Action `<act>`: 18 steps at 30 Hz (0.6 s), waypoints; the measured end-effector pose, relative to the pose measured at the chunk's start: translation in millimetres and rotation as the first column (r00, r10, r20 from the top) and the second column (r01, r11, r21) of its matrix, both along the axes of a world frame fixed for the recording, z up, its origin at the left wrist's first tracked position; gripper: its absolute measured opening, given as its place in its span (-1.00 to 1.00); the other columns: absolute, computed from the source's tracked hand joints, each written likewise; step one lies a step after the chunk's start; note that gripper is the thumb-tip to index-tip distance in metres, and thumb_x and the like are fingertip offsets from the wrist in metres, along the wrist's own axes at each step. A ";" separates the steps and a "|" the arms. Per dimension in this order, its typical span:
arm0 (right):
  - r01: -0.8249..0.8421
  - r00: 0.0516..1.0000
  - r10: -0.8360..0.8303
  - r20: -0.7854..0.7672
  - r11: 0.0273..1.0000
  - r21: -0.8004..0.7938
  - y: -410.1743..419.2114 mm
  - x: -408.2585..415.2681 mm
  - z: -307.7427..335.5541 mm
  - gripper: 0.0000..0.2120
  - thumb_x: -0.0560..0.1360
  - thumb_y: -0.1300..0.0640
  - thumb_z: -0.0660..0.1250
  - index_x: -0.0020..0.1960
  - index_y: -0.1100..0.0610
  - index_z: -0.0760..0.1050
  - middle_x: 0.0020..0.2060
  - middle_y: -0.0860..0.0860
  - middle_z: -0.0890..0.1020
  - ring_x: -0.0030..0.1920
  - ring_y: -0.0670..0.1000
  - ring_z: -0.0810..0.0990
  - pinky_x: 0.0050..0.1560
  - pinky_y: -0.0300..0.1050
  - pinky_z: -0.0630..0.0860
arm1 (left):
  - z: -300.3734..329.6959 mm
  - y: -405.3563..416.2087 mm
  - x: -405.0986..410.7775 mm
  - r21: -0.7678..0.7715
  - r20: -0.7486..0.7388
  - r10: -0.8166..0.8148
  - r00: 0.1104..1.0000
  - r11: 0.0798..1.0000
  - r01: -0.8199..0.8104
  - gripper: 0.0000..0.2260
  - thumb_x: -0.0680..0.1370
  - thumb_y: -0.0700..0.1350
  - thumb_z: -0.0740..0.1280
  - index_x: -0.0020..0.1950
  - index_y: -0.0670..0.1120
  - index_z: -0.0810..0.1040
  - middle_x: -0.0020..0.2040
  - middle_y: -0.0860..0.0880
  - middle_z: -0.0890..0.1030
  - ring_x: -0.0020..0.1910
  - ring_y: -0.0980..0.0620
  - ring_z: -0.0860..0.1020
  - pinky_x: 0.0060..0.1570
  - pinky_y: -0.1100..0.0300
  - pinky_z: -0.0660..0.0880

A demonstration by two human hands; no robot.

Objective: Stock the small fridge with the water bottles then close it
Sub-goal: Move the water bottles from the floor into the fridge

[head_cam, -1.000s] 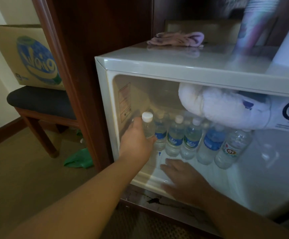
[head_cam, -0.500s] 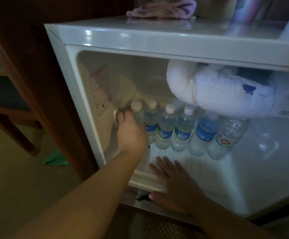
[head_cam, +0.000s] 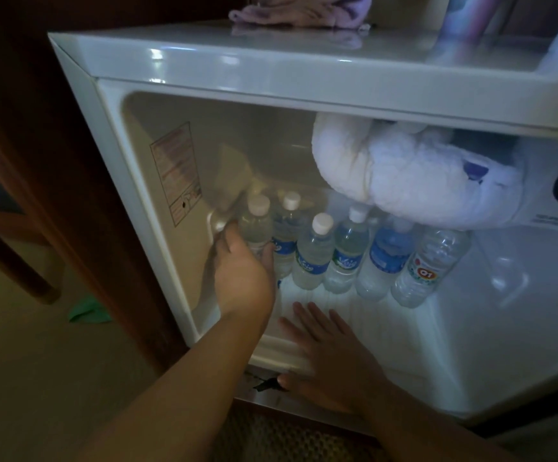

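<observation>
While the left hand (head_cam: pixel 242 278) grips the leftmost water bottle (head_cam: pixel 256 225) at centre frame, five more stand beside it on the fridge (head_cam: pixel 204 61) floor. Right hand (head_cam: pixel 331 355) lies flat, fingers released, at the front lip. Closing remains; the door is not seen.

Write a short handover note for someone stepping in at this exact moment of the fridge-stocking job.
Left hand: grips the leftmost clear plastic water bottle, upright by the left wall of the small white fridge.
Right hand: flat, fingers straight, resting on the fridge floor's front edge.
Done: five more capped bottles stand in a row on the floor.
Left: release this bottle, withdraw both hands, close the fridge.
</observation>
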State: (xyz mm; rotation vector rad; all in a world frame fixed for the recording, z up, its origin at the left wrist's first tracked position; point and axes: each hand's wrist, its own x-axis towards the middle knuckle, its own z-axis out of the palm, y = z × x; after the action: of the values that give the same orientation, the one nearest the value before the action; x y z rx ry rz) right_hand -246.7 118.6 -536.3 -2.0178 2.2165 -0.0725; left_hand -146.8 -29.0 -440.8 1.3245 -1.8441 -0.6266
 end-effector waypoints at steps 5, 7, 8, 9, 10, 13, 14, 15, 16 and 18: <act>0.269 0.899 -0.174 0.401 0.944 -0.194 3.2 3.4 15.7 -0.46 0.60 -0.18 0.27 0.49 0.04 0.36 0.51 0.01 0.33 0.54 0.01 0.21 0.55 0.04 0.18 | -2.4 -3.6 -2.2 0.138 -0.011 -0.006 1.000 0.990 0.008 -0.52 0.60 0.14 0.35 0.33 -0.17 0.34 0.16 -0.21 0.60 0.11 -0.24 0.59 -0.13 0.14 0.33; 0.417 0.824 -0.252 0.507 0.876 -0.241 1.0 -1.7 8.7 -0.58 0.56 -0.16 0.36 0.34 -0.01 0.44 0.26 -0.12 0.47 0.30 -0.11 0.41 0.35 0.00 0.41 | 0.4 -7.9 -3.1 0.189 -0.016 -0.002 1.000 0.982 0.005 -0.53 0.61 0.13 0.35 0.28 -0.21 0.38 0.15 -0.22 0.60 0.12 -0.24 0.58 -0.15 0.17 0.27; 0.489 0.774 -0.309 0.552 0.846 -0.213 -2.2 -3.6 4.6 -0.57 0.53 -0.18 0.38 0.33 -0.04 0.44 0.18 -0.18 0.47 0.19 -0.18 0.45 0.24 -0.08 0.46 | 2.3 -11.0 -3.8 0.214 -0.020 -0.003 1.000 0.977 0.007 -0.53 0.61 0.14 0.34 0.27 -0.23 0.38 0.16 -0.23 0.59 0.15 -0.25 0.57 -0.14 0.15 0.29; 0.557 0.714 -0.361 0.600 0.812 -0.173 -6.9 -5.5 1.7 -0.51 0.51 -0.20 0.40 0.35 -0.05 0.42 0.17 -0.22 0.48 0.14 -0.23 0.46 0.17 -0.14 0.47 | 3.5 -15.0 -4.8 0.229 -0.024 -0.009 1.000 0.973 0.014 -0.52 0.61 0.14 0.34 0.28 -0.24 0.38 0.18 -0.24 0.58 0.17 -0.26 0.56 -0.10 0.11 0.32; 0.619 0.647 -0.398 0.650 0.773 -0.142 -12.9 -6.9 -1.8 -0.45 0.49 -0.22 0.42 0.39 -0.05 0.40 0.19 -0.23 0.50 0.15 -0.25 0.48 0.17 -0.16 0.47 | 3.8 -19.0 -5.9 0.234 -0.029 -0.020 0.999 0.972 0.026 -0.51 0.62 0.13 0.33 0.29 -0.25 0.38 0.21 -0.26 0.57 0.19 -0.28 0.55 -0.04 0.07 0.37; 0.767 0.517 -0.441 0.734 0.619 -0.169 -38.4 -5.1 -4.9 -0.37 0.44 -0.24 0.46 0.41 -0.04 0.38 0.16 -0.14 0.58 0.19 -0.08 0.56 0.22 0.04 0.53 | 0.5 -26.5 -8.8 0.221 -0.060 -0.050 0.997 0.973 0.062 -0.52 0.62 0.12 0.33 0.31 -0.25 0.40 0.23 -0.28 0.56 0.22 -0.29 0.53 0.07 0.04 0.40; 0.812 0.488 -0.476 0.731 0.555 -0.180 -48.7 -2.8 -3.6 -0.41 0.43 -0.25 0.45 0.36 -0.05 0.40 0.09 -0.14 0.60 0.15 -0.03 0.59 0.20 0.09 0.53 | -2.1 -28.0 -9.4 0.217 -0.075 -0.057 0.996 0.973 0.072 -0.52 0.62 0.12 0.32 0.31 -0.25 0.40 0.22 -0.28 0.56 0.21 -0.29 0.53 0.06 0.04 0.39; 0.854 0.446 -0.515 0.732 0.490 -0.175 -57.8 -0.4 -2.1 -0.46 0.43 -0.27 0.44 0.30 -0.07 0.41 0.04 -0.15 0.61 0.10 0.00 0.60 0.18 0.10 0.53 | -5.3 -28.2 -9.9 0.220 -0.086 -0.061 0.994 0.972 0.079 -0.53 0.63 0.13 0.31 0.30 -0.24 0.39 0.21 -0.28 0.57 0.20 -0.29 0.53 0.04 0.05 0.38; 0.887 0.401 -0.544 0.737 0.432 -0.165 -65.3 1.8 -0.4 -0.51 0.43 -0.29 0.42 0.24 -0.09 0.41 0.00 -0.16 0.61 0.07 0.01 0.61 0.17 0.09 0.51 | -8.7 -28.1 -10.2 0.219 -0.093 -0.062 0.994 0.972 0.081 -0.53 0.63 0.14 0.30 0.30 -0.24 0.39 0.20 -0.28 0.57 0.19 -0.29 0.54 0.01 0.06 0.37; 0.917 0.365 -0.577 0.731 0.357 -0.177 -74.7 4.4 -0.4 -0.54 0.44 -0.34 0.38 0.18 -0.10 0.41 -0.02 -0.15 0.63 0.04 0.02 0.62 0.15 0.06 0.47 | -14.1 -27.9 -9.6 0.222 -0.100 -0.063 0.993 0.971 0.084 -0.53 0.64 0.15 0.28 0.31 -0.22 0.38 0.18 -0.27 0.58 0.17 -0.28 0.55 -0.02 0.10 0.35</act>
State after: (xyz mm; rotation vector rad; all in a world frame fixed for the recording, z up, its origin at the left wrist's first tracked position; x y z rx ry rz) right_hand -242.3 43.9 -536.8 -0.5304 2.6254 -1.4080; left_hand -156.3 -56.9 -454.9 1.3510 -1.7938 -0.9455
